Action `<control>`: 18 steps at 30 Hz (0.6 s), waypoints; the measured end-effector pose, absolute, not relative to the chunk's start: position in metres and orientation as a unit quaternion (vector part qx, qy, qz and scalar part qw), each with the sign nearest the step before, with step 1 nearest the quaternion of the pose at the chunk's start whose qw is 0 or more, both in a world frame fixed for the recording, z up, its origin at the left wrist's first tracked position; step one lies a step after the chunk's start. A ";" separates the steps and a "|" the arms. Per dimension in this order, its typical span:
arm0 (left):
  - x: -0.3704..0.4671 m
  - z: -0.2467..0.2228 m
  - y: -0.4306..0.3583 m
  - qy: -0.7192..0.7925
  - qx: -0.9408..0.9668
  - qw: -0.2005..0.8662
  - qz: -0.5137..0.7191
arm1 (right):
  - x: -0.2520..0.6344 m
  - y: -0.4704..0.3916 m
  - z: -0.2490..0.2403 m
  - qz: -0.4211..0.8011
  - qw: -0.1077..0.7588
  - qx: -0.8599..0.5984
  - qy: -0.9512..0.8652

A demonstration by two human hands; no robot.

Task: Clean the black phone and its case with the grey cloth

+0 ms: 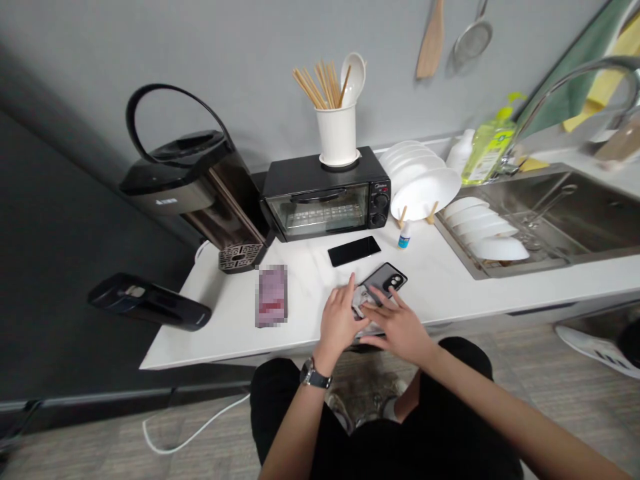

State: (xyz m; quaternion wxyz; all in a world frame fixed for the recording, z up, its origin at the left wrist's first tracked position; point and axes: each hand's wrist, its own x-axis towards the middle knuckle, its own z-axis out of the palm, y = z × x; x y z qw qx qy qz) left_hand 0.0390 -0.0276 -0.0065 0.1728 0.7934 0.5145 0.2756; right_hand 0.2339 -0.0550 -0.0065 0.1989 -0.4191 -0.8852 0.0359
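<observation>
A phone case [384,277], dark-rimmed with a greyish back and a black camera area, lies tilted on the white counter in front of me. Over its lower left part is a grey-and-white piece [361,297], thin and maybe paper or cloth; I cannot tell which. My left hand [342,320] rests at its left side, fingers stretched out. From the right, my right hand [400,330] reaches across the case's lower edge with fingers spread, touching it. Farther back lies a black phone [354,251], screen up. A small white bottle with a blue label [405,236] stands right of it.
A toaster oven [320,207] stands behind, carrying a white utensil holder [338,133]. To the left are a black water dispenser [210,200], a blurred-out purple item [272,295] and a dark device [150,303] overhanging the counter. Racked plates [425,193] and a sink [590,213] are right.
</observation>
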 end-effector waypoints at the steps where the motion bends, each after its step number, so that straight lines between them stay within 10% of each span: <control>1: 0.039 -0.006 -0.029 0.516 0.791 0.177 0.277 | 0.248 -0.051 -0.006 0.026 0.191 -0.433 -0.881; 18: 0.030 -0.008 -0.029 0.524 0.782 0.192 0.276 | 0.211 -0.059 -0.011 0.071 0.213 -0.409 -0.884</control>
